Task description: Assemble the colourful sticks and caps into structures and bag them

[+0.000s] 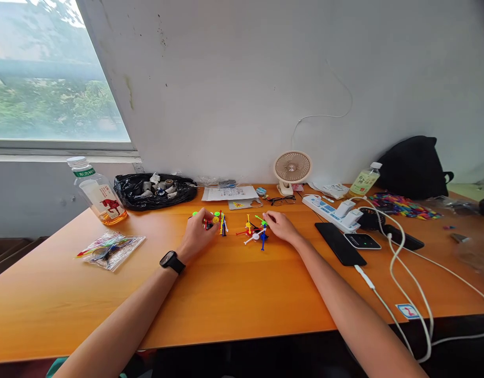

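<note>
My left hand (199, 231) is bent over a small heap of plastic pieces, with a yellow round piece (216, 219) at its fingertips. Its fingers are curled together, and what they grip is hidden. Several thin coloured sticks (223, 224) lie just right of that heap. Across a short gap, my right hand (280, 226) pinches a green plastic piece (264, 222) between thumb and fingers. Beside those fingertips, touching or close to the green piece, is a cluster of plastic rods: a yellow one (249, 223), a white one (253, 238) and a blue one (263, 241).
A bottle (102, 194) and a clear bag of parts (112, 248) are on the left. Behind are a black plastic bag (175, 195), papers (228, 193) and a fan (292, 168). A power strip (330, 211), phone (338, 244) and white cables (399, 257) lie right.
</note>
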Demonstrator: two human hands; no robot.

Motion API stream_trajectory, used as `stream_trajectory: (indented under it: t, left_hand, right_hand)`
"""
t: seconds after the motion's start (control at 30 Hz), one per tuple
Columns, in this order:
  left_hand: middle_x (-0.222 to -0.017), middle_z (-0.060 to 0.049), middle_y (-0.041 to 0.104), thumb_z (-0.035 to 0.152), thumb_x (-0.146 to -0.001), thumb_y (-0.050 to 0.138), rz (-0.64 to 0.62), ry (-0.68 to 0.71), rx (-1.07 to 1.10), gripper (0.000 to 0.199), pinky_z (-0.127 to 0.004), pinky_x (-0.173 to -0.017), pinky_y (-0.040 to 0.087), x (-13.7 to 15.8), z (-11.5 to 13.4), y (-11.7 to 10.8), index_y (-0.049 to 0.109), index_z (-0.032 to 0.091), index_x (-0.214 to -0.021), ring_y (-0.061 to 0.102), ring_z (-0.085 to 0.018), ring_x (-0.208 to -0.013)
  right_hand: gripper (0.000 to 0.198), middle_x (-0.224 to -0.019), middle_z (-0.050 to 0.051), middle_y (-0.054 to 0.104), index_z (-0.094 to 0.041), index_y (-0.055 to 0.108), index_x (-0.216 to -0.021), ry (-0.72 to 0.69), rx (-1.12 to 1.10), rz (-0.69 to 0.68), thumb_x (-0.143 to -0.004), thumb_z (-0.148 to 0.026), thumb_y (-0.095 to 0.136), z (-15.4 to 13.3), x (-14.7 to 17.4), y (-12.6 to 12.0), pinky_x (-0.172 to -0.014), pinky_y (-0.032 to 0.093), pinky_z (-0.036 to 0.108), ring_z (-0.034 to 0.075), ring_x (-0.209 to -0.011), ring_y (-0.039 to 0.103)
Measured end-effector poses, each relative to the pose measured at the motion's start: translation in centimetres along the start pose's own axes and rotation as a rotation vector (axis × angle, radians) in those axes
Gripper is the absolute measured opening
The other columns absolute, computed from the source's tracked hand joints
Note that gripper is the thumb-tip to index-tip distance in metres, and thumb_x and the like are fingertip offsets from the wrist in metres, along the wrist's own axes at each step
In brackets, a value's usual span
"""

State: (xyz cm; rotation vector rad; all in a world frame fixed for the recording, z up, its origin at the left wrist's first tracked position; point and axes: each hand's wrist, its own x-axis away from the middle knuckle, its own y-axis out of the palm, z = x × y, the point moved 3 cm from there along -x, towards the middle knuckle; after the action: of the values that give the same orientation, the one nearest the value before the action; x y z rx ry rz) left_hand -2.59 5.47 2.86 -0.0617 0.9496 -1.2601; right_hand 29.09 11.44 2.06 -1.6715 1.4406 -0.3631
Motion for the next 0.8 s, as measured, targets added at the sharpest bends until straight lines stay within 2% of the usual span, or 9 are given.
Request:
stream_trajectory:
  t: [0.13,0.23,0.33,0.43,0.53,0.63,0.8]
  left_hand:
    - [-0.095,-0.003,0.065,0.022,-0.089,0.061,0.035,0.044,0.1,0.02,-0.027,-0.072,0.052,-0.1,0.1,0.0,0.065,0.021,-0.108,0.065,-0.015,-0.078]
    - [-0.098,-0.005,0.065,0.016,-0.088,0.053,0.009,0.051,0.09,0.013,-0.027,-0.069,0.051,-0.1,0.2,0.0,0.064,0.02,-0.093,0.065,-0.016,-0.081]
    - [-0.088,-0.003,0.066,0.014,-0.084,0.054,-0.072,0.051,-0.011,0.008,-0.028,-0.069,0.048,0.1,0.6,0.1,0.057,0.021,-0.083,0.063,-0.018,-0.079]
    - [-0.076,-0.002,0.068,0.021,-0.085,0.06,-0.25,0.041,-0.191,0.006,-0.03,-0.066,0.043,0.5,1.0,0.5,0.062,0.022,-0.08,0.062,-0.019,-0.071]
    - [-0.074,-0.003,0.072,0.032,-0.09,0.062,-0.378,-0.009,-0.368,0.012,-0.031,-0.061,0.038,1.0,1.1,0.8,0.071,0.026,-0.087,0.064,-0.022,-0.07]
    - [-0.08,-0.004,0.076,0.038,-0.093,0.06,-0.402,-0.041,-0.45,0.019,-0.032,-0.062,0.038,1.3,1.2,0.9,0.075,0.029,-0.1,0.068,-0.025,-0.076]
    - [-0.084,-0.005,0.078,0.045,-0.096,0.058,-0.403,-0.102,-0.488,0.025,-0.033,-0.067,0.043,1.2,1.5,0.9,0.077,0.029,-0.102,0.071,-0.027,-0.081]
  right_hand:
    - [0.045,-0.069,0.001,0.062,-0.021,0.055,-0.076,0.01,0.02,-0.001,-0.106,-0.051,0.039,0.0,0.0,-0.1,-0.061,0.03,0.029,0.018,-0.065,0.053]
    - [0.045,-0.073,0.003,0.066,-0.021,0.058,-0.078,0.027,0.041,-0.003,-0.106,-0.05,0.038,-0.1,0.0,-0.2,-0.063,0.033,0.029,0.019,-0.067,0.056]
    - [0.045,-0.071,0.004,0.064,-0.022,0.055,-0.075,0.026,0.077,-0.001,-0.106,-0.05,0.037,-0.3,0.0,-0.3,-0.063,0.033,0.029,0.019,-0.067,0.055]
    - [0.045,-0.068,0.003,0.061,-0.022,0.051,-0.073,0.017,0.112,0.003,-0.107,-0.049,0.037,-0.4,0.1,-0.3,-0.061,0.03,0.029,0.019,-0.065,0.054]
    - [0.044,-0.069,0.002,0.062,-0.022,0.051,-0.074,0.013,0.136,-0.001,-0.107,-0.047,0.037,-0.4,0.2,-0.4,-0.061,0.029,0.029,0.018,-0.065,0.054]
    - [0.043,-0.07,0.002,0.062,-0.022,0.05,-0.074,0.01,0.162,-0.001,-0.107,-0.046,0.037,-0.5,0.3,-0.5,-0.061,0.028,0.029,0.018,-0.065,0.053]
    - [0.041,-0.072,0.003,0.064,-0.022,0.049,-0.075,0.006,0.188,-0.005,-0.108,-0.044,0.038,-0.7,0.4,-0.6,-0.061,0.026,0.029,0.018,-0.067,0.055]
